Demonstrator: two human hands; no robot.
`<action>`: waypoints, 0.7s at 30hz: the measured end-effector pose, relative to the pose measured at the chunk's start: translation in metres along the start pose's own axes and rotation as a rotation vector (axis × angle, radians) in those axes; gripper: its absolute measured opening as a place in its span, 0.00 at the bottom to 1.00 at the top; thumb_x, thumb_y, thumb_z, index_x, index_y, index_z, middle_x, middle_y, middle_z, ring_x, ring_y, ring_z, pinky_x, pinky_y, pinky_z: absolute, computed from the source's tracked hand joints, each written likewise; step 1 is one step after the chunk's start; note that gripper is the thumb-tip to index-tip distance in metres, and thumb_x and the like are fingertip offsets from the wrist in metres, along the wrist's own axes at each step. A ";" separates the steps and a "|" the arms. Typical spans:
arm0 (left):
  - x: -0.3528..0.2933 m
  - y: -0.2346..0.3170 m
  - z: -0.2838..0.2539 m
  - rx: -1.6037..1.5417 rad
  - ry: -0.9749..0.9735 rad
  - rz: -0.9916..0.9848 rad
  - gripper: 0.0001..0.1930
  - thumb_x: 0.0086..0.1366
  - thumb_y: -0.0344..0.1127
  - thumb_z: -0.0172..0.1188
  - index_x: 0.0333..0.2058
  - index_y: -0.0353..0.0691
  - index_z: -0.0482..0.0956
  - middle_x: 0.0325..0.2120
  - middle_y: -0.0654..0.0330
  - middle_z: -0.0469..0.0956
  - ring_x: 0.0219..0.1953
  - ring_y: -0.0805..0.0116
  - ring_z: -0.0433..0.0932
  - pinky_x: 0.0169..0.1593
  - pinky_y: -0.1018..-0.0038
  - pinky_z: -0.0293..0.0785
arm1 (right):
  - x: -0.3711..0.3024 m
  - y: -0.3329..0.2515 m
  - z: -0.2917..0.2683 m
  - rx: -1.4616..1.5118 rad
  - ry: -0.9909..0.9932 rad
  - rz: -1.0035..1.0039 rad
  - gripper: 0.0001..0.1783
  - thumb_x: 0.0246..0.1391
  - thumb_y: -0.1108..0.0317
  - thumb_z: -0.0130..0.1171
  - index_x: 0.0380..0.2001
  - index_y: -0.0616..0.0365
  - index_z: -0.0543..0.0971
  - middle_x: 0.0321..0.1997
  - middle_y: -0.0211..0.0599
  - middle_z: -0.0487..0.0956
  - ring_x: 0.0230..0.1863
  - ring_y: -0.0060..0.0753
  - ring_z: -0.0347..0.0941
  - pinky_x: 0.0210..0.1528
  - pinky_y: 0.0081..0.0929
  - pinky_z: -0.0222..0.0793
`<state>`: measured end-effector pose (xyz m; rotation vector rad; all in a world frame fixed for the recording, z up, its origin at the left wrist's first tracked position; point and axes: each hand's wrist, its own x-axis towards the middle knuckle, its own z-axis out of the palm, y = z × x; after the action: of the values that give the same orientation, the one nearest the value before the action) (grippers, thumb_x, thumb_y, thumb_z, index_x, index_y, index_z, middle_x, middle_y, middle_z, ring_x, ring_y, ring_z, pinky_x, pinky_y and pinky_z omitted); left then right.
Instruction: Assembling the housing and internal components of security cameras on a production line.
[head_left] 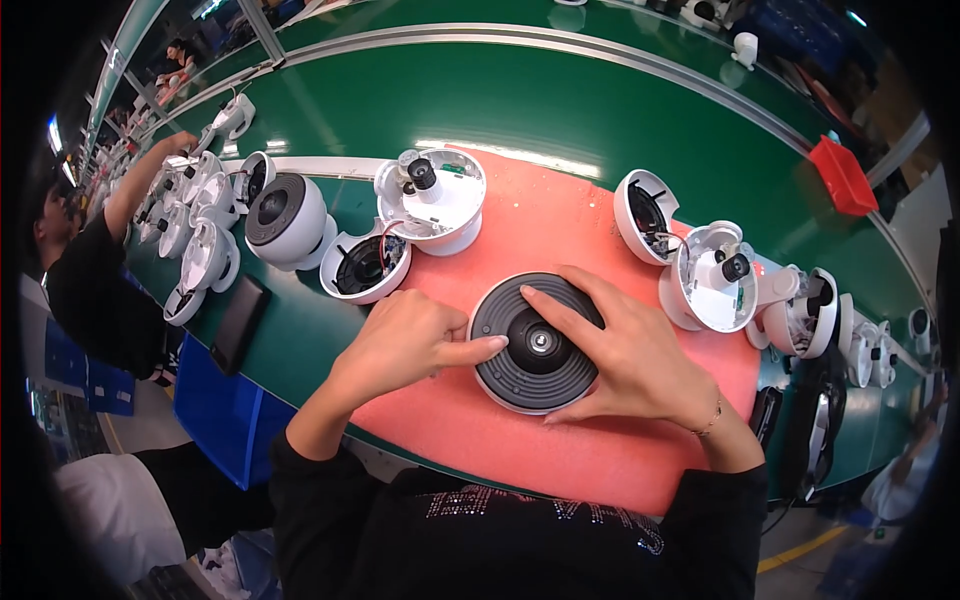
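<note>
A round white security camera (487, 388) with a dark grey ribbed face and a lens in its middle rests on the pink mat (440, 425), face up. My right hand (640, 350) is wrapped round its right side, the index finger lying across the face. From the left, my left hand (410, 340) presses its thumb on the rim of the face, with its other fingers curled in. Beyond stand opened white camera housings: one (440, 200) with its wired front half (367, 265) at the left, another (712, 285) with its front half (643, 215) at the right.
A closed white camera (285, 222) and a black flat case (240, 325) are on the green table (540, 90) at left. Several opened housings line both sides. A red bin (842, 176) sits far right, a blue bin (225, 415) below left. A co-worker's arm (140, 180) reaches in.
</note>
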<state>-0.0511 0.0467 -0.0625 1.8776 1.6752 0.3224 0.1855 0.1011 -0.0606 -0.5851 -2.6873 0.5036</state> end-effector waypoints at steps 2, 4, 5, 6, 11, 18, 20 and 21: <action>0.000 0.001 -0.001 0.005 -0.002 -0.003 0.28 0.55 0.59 0.56 0.12 0.38 0.76 0.04 0.61 0.69 0.10 0.67 0.72 0.20 0.73 0.65 | 0.001 0.000 -0.004 0.001 -0.012 -0.001 0.55 0.22 0.52 0.74 0.60 0.49 0.62 0.56 0.54 0.63 0.52 0.55 0.66 0.51 0.43 0.66; 0.001 0.000 -0.002 0.011 -0.003 -0.006 0.28 0.55 0.59 0.56 0.12 0.38 0.76 0.04 0.61 0.69 0.10 0.67 0.72 0.20 0.73 0.65 | 0.002 0.001 -0.006 0.003 -0.023 -0.001 0.54 0.22 0.52 0.74 0.59 0.48 0.63 0.55 0.53 0.64 0.51 0.54 0.68 0.50 0.43 0.67; 0.001 0.000 -0.002 0.021 -0.003 -0.002 0.28 0.55 0.60 0.56 0.12 0.39 0.77 0.05 0.61 0.69 0.11 0.66 0.72 0.20 0.73 0.65 | 0.003 0.000 -0.007 -0.004 -0.022 -0.003 0.53 0.23 0.51 0.73 0.59 0.48 0.63 0.55 0.52 0.64 0.50 0.53 0.68 0.49 0.43 0.68; 0.001 -0.001 -0.002 0.030 -0.003 0.003 0.28 0.55 0.60 0.56 0.12 0.39 0.77 0.05 0.61 0.69 0.11 0.66 0.72 0.20 0.73 0.65 | 0.003 0.000 -0.007 -0.011 -0.021 -0.004 0.53 0.23 0.51 0.73 0.58 0.47 0.64 0.55 0.51 0.65 0.49 0.53 0.69 0.48 0.42 0.68; 0.001 0.000 0.000 0.084 -0.015 0.013 0.30 0.55 0.61 0.55 0.11 0.38 0.77 0.05 0.60 0.69 0.11 0.63 0.72 0.20 0.72 0.66 | -0.001 0.004 0.000 0.016 -0.047 0.004 0.54 0.24 0.50 0.73 0.60 0.46 0.62 0.57 0.53 0.62 0.55 0.53 0.65 0.51 0.42 0.67; 0.009 -0.019 0.028 -0.602 -0.265 -0.088 0.28 0.61 0.55 0.52 0.42 0.31 0.77 0.32 0.53 0.79 0.37 0.67 0.77 0.43 0.72 0.71 | -0.021 0.022 0.029 0.680 0.075 0.294 0.57 0.36 0.49 0.70 0.64 0.58 0.50 0.61 0.54 0.59 0.63 0.50 0.57 0.59 0.39 0.60; 0.004 -0.008 0.033 -0.863 -0.384 -0.137 0.31 0.64 0.50 0.50 0.56 0.29 0.62 0.48 0.53 0.71 0.51 0.66 0.69 0.54 0.72 0.64 | -0.020 0.022 0.032 0.781 0.008 0.425 0.49 0.45 0.52 0.65 0.62 0.65 0.51 0.59 0.54 0.62 0.62 0.43 0.59 0.59 0.34 0.60; -0.001 -0.005 0.041 -1.029 -0.301 -0.111 0.33 0.63 0.49 0.52 0.58 0.29 0.58 0.50 0.52 0.69 0.52 0.65 0.68 0.56 0.71 0.62 | -0.017 0.016 0.031 0.879 0.056 0.445 0.45 0.47 0.54 0.63 0.61 0.63 0.53 0.57 0.53 0.65 0.60 0.41 0.62 0.58 0.33 0.61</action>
<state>-0.0331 0.0353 -0.0975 0.9908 1.0620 0.6596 0.1929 0.0988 -0.0985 -0.8713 -1.9581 1.6185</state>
